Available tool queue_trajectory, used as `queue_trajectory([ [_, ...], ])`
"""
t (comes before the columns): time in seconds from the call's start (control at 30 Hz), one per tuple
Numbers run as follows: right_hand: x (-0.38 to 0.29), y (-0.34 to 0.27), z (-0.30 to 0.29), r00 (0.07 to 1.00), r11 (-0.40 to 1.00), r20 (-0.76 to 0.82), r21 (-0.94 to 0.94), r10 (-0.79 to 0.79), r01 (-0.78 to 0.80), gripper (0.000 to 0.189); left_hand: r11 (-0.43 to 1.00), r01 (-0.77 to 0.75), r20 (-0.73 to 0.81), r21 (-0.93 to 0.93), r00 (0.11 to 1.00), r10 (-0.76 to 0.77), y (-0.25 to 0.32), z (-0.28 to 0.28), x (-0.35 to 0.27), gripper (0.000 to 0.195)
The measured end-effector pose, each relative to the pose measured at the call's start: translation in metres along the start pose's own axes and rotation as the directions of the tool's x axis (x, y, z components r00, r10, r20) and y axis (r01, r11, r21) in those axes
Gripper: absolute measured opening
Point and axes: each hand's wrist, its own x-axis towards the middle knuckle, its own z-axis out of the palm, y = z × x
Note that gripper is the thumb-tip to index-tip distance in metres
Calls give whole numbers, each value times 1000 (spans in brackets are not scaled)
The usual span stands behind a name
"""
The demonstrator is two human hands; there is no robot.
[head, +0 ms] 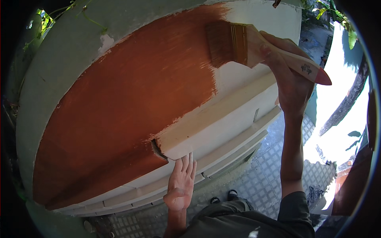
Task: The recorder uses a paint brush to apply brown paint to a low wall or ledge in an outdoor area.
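My right hand (290, 65) grips a wide flat paintbrush (253, 44) by its pale wooden handle with a red tip. The dark bristles rest on the wall at the ragged edge of a coat of reddish-brown paint (134, 77). White surface (265, 17) shows above and to the right of the bristles. My left hand (181, 186) holds nothing; its palm is turned up and its fingertips are at the underside of a cream-coloured ledge (214, 116), near the ledge's notched, paint-smeared left end.
Grey-green wall (68, 44) borders the paint. Pale stepped mouldings (238, 148) run below the ledge. Patterned paving tiles (262, 175) lie beneath, near my sandalled feet. Leafy stems (336, 15) hang at the upper right, with a thick dark trunk or pipe below.
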Motion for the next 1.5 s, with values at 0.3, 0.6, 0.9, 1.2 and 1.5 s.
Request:
queue_trajectory([
  [0.3,-1,-19,-28,962,873,-54,-438,-266,217,23,1000,0,-2,6,1000,0,0,-2,2,124],
  [0.6,-32,-101,56,971,965,48,-106,-234,238,28,997,58,-66,-46,996,-61,1,-12,-8,124],
  [0.9,-25,-5,0,977,984,-212,-171,13,-51,21,997,10,-41,-72,999,-13,2,0,0,121],
  [1.2,-43,-72,54,978,954,-94,-256,-185,156,24,999,19,2,-32,1000,-19,0,-4,1,123],
  [1.5,-50,-49,11,996,987,-53,-152,-65,56,27,999,-13,-77,-35,997,10,-3,4,1,121],
])
